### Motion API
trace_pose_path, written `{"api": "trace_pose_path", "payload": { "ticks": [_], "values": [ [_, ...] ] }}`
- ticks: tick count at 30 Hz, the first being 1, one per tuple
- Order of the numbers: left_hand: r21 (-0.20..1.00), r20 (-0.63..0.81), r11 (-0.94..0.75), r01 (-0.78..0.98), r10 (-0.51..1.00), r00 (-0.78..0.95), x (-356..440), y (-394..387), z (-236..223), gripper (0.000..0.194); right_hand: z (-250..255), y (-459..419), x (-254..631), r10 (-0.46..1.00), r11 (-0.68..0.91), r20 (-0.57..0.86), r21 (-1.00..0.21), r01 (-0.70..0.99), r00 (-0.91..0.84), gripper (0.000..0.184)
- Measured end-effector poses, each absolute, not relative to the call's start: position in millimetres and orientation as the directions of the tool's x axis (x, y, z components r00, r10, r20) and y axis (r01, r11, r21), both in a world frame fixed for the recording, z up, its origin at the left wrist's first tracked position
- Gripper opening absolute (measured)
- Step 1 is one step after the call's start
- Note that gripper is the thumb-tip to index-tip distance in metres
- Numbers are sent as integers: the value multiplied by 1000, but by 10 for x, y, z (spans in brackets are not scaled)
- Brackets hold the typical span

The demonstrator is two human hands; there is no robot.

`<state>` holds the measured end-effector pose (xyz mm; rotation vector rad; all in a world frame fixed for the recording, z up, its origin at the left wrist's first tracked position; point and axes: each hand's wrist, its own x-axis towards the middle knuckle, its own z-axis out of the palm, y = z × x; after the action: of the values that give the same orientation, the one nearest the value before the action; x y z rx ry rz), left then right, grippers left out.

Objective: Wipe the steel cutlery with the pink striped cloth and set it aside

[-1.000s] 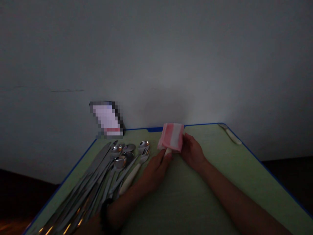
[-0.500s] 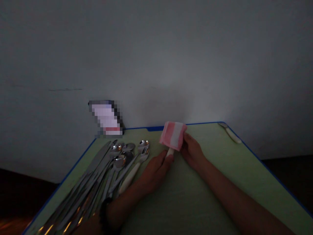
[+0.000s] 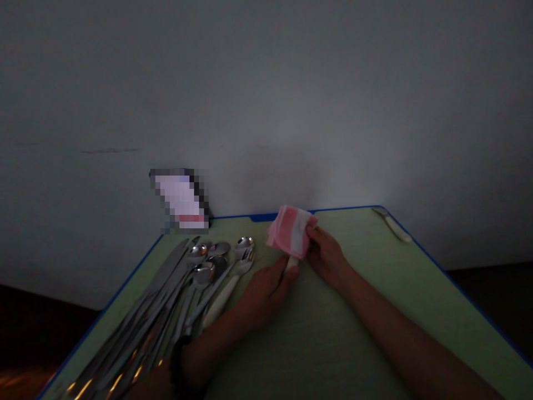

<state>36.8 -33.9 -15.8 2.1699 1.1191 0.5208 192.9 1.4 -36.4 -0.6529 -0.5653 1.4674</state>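
My left hand [image 3: 268, 283] is closed around a white-handled utensil [image 3: 293, 261], whose head is hidden under a pink-and-white striped cloth [image 3: 290, 230]. Pinched in my right hand [image 3: 327, 254] is the right edge of that cloth, folded over the utensil's upper end. Both hands are above the middle of the table. Just left of my left hand lies a white-handled fork [image 3: 227, 291], tines pointing away from me.
Spoons [image 3: 204, 273] and knives [image 3: 169, 266] lie in a pile on the left of the green, blue-edged table [image 3: 358, 233]. Another white-handled utensil [image 3: 395, 226] lies at the far right corner. A blurred phone-like screen [image 3: 181, 200] leans against the wall [image 3: 266, 100].
The cloth has shifted slightly left and changed its folds. My right thumb and fingers now show over the cloth's right edge. The left hand keeps its grip on the handle.
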Motion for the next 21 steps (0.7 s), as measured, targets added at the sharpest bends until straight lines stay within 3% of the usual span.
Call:
{"api": "trace_pose_path", "payload": {
  "ticks": [7, 13, 21],
  "values": [
    [672, 55, -441, 595, 831, 553, 377, -337, -168, 33, -348, 21, 1917, 996, -42, -90, -662, -749, 24, 17],
    [644, 73, -480, 596, 814, 576, 378, -346, -147, 33, -353, -4, 1920, 1000, 2, 5, -753, -658, -3, 18],
    [572, 40, -517, 637, 793, 608, 379, -344, -139, 36, -355, -5, 1934, 999, -32, -22, -781, -623, -24, 22]
  ]
}}
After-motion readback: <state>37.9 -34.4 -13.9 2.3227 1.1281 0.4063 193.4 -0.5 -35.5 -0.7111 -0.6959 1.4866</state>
